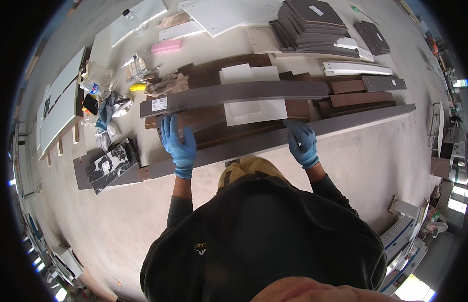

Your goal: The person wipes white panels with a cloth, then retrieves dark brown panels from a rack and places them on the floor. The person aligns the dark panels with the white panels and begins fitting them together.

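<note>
Both my hands wear blue gloves. My left hand (178,143) has its fingers stretched out, their tips at the near edge of a long dark grey board (239,93), just below its white label (159,103). Whether they touch it I cannot tell. My right hand (301,142) is held with fingers loosely bent and nothing visible in it, by the near right corner of a white panel (256,111). The grey board lies across this panel and several brown boards (209,121). Nearer to me runs another long grey board (355,122), partly behind both hands.
Dark panels (314,22) are stacked at the far right, beside white strips (357,68). At left lie a yellow-handled tool (138,87), hardware bags (136,68), a bottle (90,88) and a black marble-patterned piece (113,165). A pink block (166,46) sits farther back.
</note>
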`<move>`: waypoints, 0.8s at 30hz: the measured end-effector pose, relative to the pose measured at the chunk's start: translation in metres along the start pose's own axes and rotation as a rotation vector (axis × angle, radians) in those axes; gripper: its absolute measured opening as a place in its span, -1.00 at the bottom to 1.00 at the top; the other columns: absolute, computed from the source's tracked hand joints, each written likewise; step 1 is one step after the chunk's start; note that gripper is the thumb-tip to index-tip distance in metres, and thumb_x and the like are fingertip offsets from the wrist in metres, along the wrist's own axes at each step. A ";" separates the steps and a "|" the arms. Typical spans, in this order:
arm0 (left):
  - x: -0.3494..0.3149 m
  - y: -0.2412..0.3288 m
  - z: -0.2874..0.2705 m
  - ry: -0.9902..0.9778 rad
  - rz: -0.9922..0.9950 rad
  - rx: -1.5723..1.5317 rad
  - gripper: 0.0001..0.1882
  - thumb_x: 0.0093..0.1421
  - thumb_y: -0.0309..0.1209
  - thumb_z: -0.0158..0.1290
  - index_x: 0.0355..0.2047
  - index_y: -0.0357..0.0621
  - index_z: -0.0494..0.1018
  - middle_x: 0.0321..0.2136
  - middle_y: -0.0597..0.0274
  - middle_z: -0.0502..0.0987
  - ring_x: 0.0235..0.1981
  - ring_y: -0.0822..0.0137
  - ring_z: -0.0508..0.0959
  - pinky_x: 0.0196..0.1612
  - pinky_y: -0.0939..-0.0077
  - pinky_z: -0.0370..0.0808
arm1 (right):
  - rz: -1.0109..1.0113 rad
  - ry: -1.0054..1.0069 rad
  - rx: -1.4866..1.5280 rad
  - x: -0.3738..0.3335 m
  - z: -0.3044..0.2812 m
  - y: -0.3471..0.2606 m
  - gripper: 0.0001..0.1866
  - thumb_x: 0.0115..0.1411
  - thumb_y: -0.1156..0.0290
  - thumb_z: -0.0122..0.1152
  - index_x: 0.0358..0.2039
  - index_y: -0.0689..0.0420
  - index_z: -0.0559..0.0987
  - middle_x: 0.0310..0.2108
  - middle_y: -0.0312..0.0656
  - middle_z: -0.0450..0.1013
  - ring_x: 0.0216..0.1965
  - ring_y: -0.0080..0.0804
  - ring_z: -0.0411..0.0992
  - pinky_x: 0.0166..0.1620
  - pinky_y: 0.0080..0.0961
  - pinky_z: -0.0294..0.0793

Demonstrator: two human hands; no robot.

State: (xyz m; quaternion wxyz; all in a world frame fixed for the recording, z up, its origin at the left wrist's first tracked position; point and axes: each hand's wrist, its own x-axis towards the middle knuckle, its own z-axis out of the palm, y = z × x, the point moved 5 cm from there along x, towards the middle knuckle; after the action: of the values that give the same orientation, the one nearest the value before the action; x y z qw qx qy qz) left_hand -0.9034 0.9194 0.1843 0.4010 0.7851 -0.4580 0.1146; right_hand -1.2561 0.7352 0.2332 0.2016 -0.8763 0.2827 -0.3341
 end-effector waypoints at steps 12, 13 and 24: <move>0.040 0.122 0.028 0.134 0.006 -0.125 -0.47 0.24 -0.47 0.19 0.24 -0.27 0.49 0.26 -0.26 0.47 0.31 -0.23 0.44 0.35 0.00 0.35 | 0.156 0.128 0.089 -0.023 -0.089 0.133 -0.66 0.35 0.58 0.14 0.11 0.30 0.65 0.09 0.06 0.62 0.11 -0.10 0.59 0.22 -0.26 0.53; 0.044 0.138 0.037 0.163 0.010 -0.127 -0.44 0.23 -0.45 0.20 0.25 -0.26 0.48 0.27 -0.25 0.45 0.33 -0.25 0.42 0.36 -0.01 0.33 | 0.134 0.091 0.062 -0.023 -0.100 0.152 -0.66 0.36 0.58 0.13 0.12 0.30 0.64 0.09 0.06 0.62 0.11 -0.10 0.59 0.22 -0.26 0.53; 0.015 0.310 0.162 0.026 -0.071 0.019 -0.31 0.19 -0.37 0.19 0.36 -0.14 0.39 0.37 -0.21 0.35 0.39 -0.30 0.31 0.40 -0.11 0.25 | 0.178 -0.086 0.049 -0.011 -0.211 0.376 -0.67 0.40 0.53 0.09 0.10 0.29 0.65 0.08 0.07 0.63 0.12 -0.09 0.60 0.23 -0.24 0.52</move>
State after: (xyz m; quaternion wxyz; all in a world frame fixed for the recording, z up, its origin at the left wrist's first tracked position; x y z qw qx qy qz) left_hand -1.1770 0.7108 0.2488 0.4033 0.8030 -0.4234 0.1150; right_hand -1.5456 0.4223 0.1711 0.2638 -0.8560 0.3422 -0.2839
